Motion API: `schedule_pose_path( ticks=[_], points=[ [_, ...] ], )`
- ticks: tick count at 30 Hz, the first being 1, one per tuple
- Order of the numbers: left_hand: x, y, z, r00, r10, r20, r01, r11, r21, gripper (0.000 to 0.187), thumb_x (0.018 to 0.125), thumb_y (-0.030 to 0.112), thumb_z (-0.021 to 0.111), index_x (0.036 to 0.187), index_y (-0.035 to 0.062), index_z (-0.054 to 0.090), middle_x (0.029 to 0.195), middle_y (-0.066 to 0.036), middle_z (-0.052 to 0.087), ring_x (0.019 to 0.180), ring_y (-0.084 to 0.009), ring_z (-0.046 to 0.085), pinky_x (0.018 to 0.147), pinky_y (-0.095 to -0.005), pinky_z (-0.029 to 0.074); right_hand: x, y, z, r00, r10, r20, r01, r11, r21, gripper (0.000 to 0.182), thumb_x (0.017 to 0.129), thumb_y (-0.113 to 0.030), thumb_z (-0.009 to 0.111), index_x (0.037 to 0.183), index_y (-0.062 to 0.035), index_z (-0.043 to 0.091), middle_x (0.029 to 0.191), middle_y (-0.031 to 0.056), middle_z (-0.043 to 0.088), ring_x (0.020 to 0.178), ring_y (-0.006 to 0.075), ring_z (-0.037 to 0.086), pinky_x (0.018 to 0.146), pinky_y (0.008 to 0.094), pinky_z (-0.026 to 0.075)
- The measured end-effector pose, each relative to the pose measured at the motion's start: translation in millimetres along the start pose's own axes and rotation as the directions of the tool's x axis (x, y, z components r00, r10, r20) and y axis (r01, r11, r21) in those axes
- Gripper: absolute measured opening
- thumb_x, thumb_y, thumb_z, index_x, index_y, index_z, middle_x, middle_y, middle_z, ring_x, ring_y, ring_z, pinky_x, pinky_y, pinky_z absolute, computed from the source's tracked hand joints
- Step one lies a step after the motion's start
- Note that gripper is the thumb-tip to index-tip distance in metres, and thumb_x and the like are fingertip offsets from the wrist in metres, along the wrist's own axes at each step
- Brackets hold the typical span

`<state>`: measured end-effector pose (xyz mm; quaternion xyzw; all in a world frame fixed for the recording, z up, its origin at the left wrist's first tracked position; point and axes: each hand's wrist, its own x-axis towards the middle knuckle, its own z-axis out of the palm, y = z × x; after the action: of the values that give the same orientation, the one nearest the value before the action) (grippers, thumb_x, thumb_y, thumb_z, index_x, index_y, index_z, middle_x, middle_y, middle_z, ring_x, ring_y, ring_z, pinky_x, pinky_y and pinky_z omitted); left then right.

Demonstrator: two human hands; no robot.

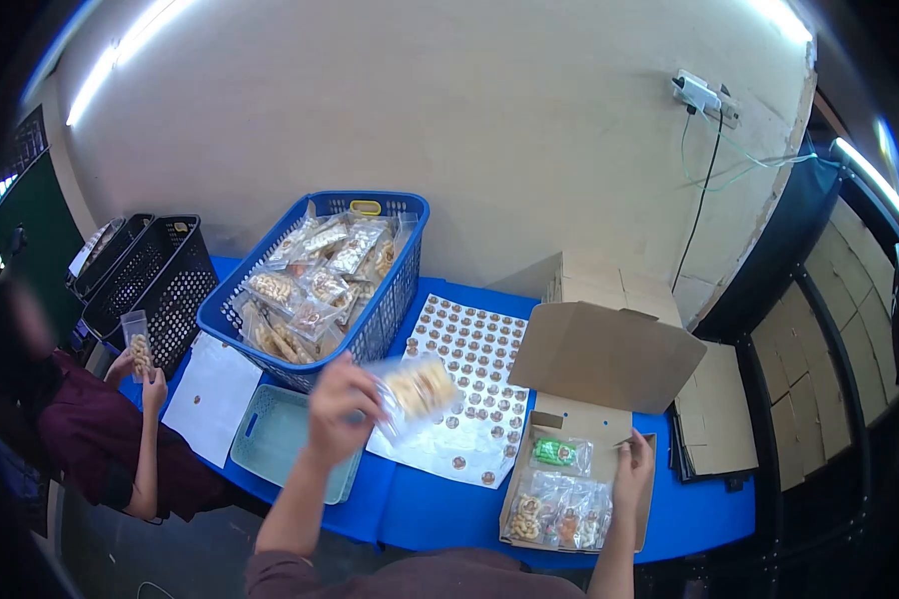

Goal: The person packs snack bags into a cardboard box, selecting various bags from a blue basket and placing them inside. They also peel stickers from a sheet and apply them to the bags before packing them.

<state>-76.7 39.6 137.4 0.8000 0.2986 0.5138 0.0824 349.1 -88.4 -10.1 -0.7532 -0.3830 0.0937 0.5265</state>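
Observation:
My left hand [342, 411] pinches a clear plastic snack bag [418, 391] with pale yellow pieces inside, held up in front of the sticker sheet [489, 424]; the bag is slightly blurred. At the right, my right hand [631, 469] grips the right side wall of an open cardboard box [581, 419], its fingers partly hidden. Inside the box lie a bag with green contents [559, 454] and several clear snack bags [557, 514] side by side. The box's lid [609, 354] stands raised at the back.
A blue basket [370, 334] full of snack bags stands behind a pale green tray [260, 424]. On the left a person [120, 429] holds another snack bag [138, 339] beside dark crates [165, 290]. Flat cardboard [719, 409] is stacked at the right.

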Motion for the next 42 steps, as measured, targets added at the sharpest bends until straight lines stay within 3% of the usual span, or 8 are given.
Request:
schedule_pose_path(
  ticks=[4, 8, 10, 12, 13, 16, 23, 42],
  points=[
    [-34.1, 48.3, 40.1, 0.971, -0.082, 0.225, 0.108, 0.989, -0.103, 0.021, 0.058, 0.005, 0.08, 0.056, 0.0205, 0.066, 0.108, -0.006, 0.059, 0.12, -0.0287, 0.047, 0.111, -0.0481, 0.019, -16.9, -80.3, 17.7, 0.857, -0.258, 0.446, 0.119, 0.942, 0.315, 0.044, 0.086, -0.017, 0.063, 0.127, -0.0087, 0.051, 0.128, 0.0098, 0.051, 0.121, 0.0232, 0.044, 0.095, 0.0367, 0.039],
    [-55.1, 61.7, 66.3, 0.949, -0.116, 0.293, 0.219, 0.91, -0.351, 0.017, 0.066, 0.005, 0.077, 0.062, 0.0186, 0.067, 0.115, -0.007, 0.057, 0.123, -0.0301, 0.044, 0.11, -0.0491, 0.022, -48.2, -125.1, 30.8, 0.505, -0.5, 0.703, 0.253, 0.865, 0.433, 0.05, 0.084, -0.02, 0.067, 0.13, -0.0087, 0.048, 0.123, 0.0103, 0.055, 0.116, 0.02, 0.049, 0.094, 0.0359, 0.041],
    [-61.7, 67.7, 69.9, 0.945, -0.106, 0.31, 0.242, 0.863, -0.443, 0.015, 0.07, 0.003, 0.072, 0.072, 0.0176, 0.07, 0.122, -0.007, 0.055, 0.125, -0.0303, 0.042, 0.109, -0.0504, 0.021, -63.2, -109.6, 40.7, 0.161, -0.371, 0.914, -0.044, 0.923, 0.383, 0.044, 0.087, -0.02, 0.065, 0.126, -0.0057, 0.049, 0.11, 0.0094, 0.062, 0.104, 0.0168, 0.057, 0.089, 0.0337, 0.045],
    [-66.4, 73.9, 73.4, 0.936, -0.338, 0.101, 0.353, 0.893, -0.28, 0.042, 0.079, 0.004, 0.064, 0.119, 0.0137, 0.058, 0.136, -0.013, 0.042, 0.126, -0.0299, 0.041, 0.108, -0.0463, 0.026, -75.2, -103.7, 45.0, 0.194, -0.336, 0.922, -0.208, 0.904, 0.374, 0.039, 0.089, -0.019, 0.063, 0.122, -0.0042, 0.05, 0.103, 0.0082, 0.063, 0.099, 0.0148, 0.058, 0.085, 0.0313, 0.047],
    [-72.3, 71.7, 79.0, 0.896, -0.432, 0.101, 0.37, 0.605, -0.705, 0.072, 0.086, 0.006, 0.057, 0.145, 0.0081, 0.017, 0.146, -0.016, 0.025, 0.126, -0.03, 0.041, 0.106, -0.0434, 0.03, -78.0, -102.3, 47.0, 0.228, -0.287, 0.93, -0.361, 0.863, 0.355, 0.033, 0.09, -0.018, 0.061, 0.118, -0.0027, 0.051, 0.097, 0.0069, 0.064, 0.094, 0.0129, 0.06, 0.081, 0.0289, 0.049],
    [-95.0, 60.8, 86.6, 0.854, -0.471, 0.223, 0.352, 0.206, -0.913, 0.079, 0.089, 0.009, 0.054, 0.147, 0.0092, 0.001, 0.15, -0.015, 0.014, 0.125, -0.0307, 0.042, 0.106, -0.0445, 0.03, -80.7, -100.8, 52.4, 0.42, -0.21, 0.883, -0.554, 0.712, 0.433, 0.024, 0.091, -0.014, 0.06, 0.109, -0.0017, 0.051, 0.096, 0.006, 0.062, 0.091, 0.0113, 0.06, 0.078, 0.0263, 0.05],
    [-129.3, 96.8, 126.8, 0.636, -0.52, 0.57, 0.762, 0.311, -0.567, 0.045, 0.096, 0.029, 0.05, 0.13, 0.0016, 0.043, 0.119, -0.009, 0.055, 0.11, -0.0137, 0.051, 0.093, -0.0289, 0.042, -96.7, -97.9, 55.6, 0.512, -0.228, 0.828, -0.531, 0.674, 0.514, 0.026, 0.09, -0.012, 0.06, 0.111, -0.0004, 0.05, 0.101, 0.0075, 0.062, 0.092, 0.0122, 0.06, 0.079, 0.026, 0.049],
    [-121.2, 121.5, 174.6, 0.65, -0.518, 0.556, 0.742, 0.273, -0.613, 0.043, 0.097, 0.027, 0.049, 0.128, -0.0006, 0.038, 0.116, -0.01, 0.055, 0.106, -0.0152, 0.053, 0.091, -0.0308, 0.044, -85.1, -76.8, 6.3, 0.566, -0.17, 0.807, -0.502, 0.705, 0.501, 0.035, 0.094, -0.018, 0.055, 0.122, 0.0018, 0.046, 0.112, 0.0077, 0.058, 0.1, 0.012, 0.057, 0.087, 0.0261, 0.046]
  ],
)
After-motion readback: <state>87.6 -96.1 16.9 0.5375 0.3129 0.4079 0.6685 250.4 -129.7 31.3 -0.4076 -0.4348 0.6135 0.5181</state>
